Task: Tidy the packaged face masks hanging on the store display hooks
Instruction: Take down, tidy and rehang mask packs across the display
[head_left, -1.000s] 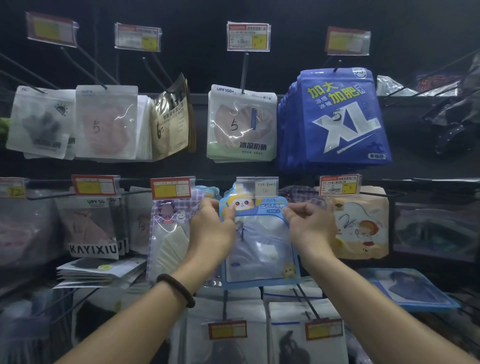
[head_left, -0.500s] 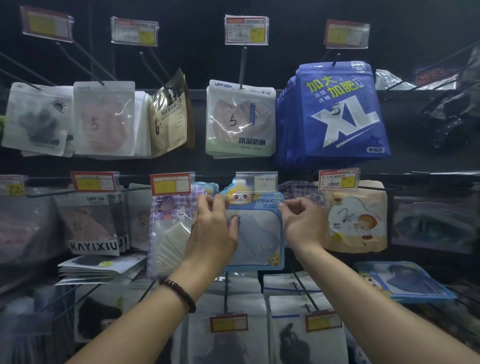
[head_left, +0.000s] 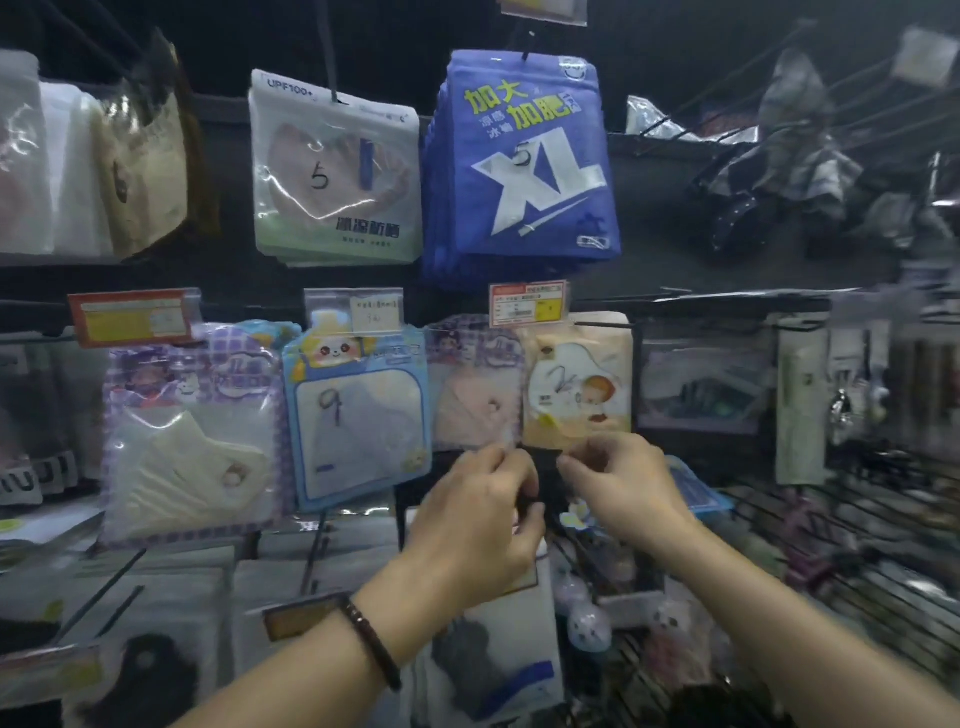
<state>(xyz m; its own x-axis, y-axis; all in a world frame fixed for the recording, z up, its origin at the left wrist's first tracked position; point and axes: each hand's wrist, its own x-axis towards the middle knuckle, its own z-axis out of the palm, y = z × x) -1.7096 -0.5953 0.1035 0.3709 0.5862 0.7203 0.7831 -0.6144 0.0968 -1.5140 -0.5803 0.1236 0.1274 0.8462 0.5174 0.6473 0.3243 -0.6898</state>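
The blue cartoon mask packet (head_left: 358, 415) marked 9 hangs on its hook with no hand on it. To its right hangs a clear packet with a pink mask (head_left: 475, 395), and next to that a cream packet (head_left: 579, 379) with a cartoon child. My left hand (head_left: 478, 519) is just under the pink mask packet, fingers curled, and pinches its lower edge. Under the cream packet, my right hand (head_left: 621, 491) has curled fingers at the bottom edge. Blur hides whether it holds anything.
A purple checked packet (head_left: 192, 436) hangs at the left. Above are a white-green packet (head_left: 335, 166) and a stack of blue XL packets (head_left: 524, 161). Price tags (head_left: 527, 304) stick out on hook ends. More packets hang on the row below (head_left: 493, 649), and wire rack (head_left: 857, 545) runs to the right.
Both hands let go of the blue cartoon packet, which now hangs on its hook, and moved right and down to the neighbouring packets. The view has shifted right and closer.
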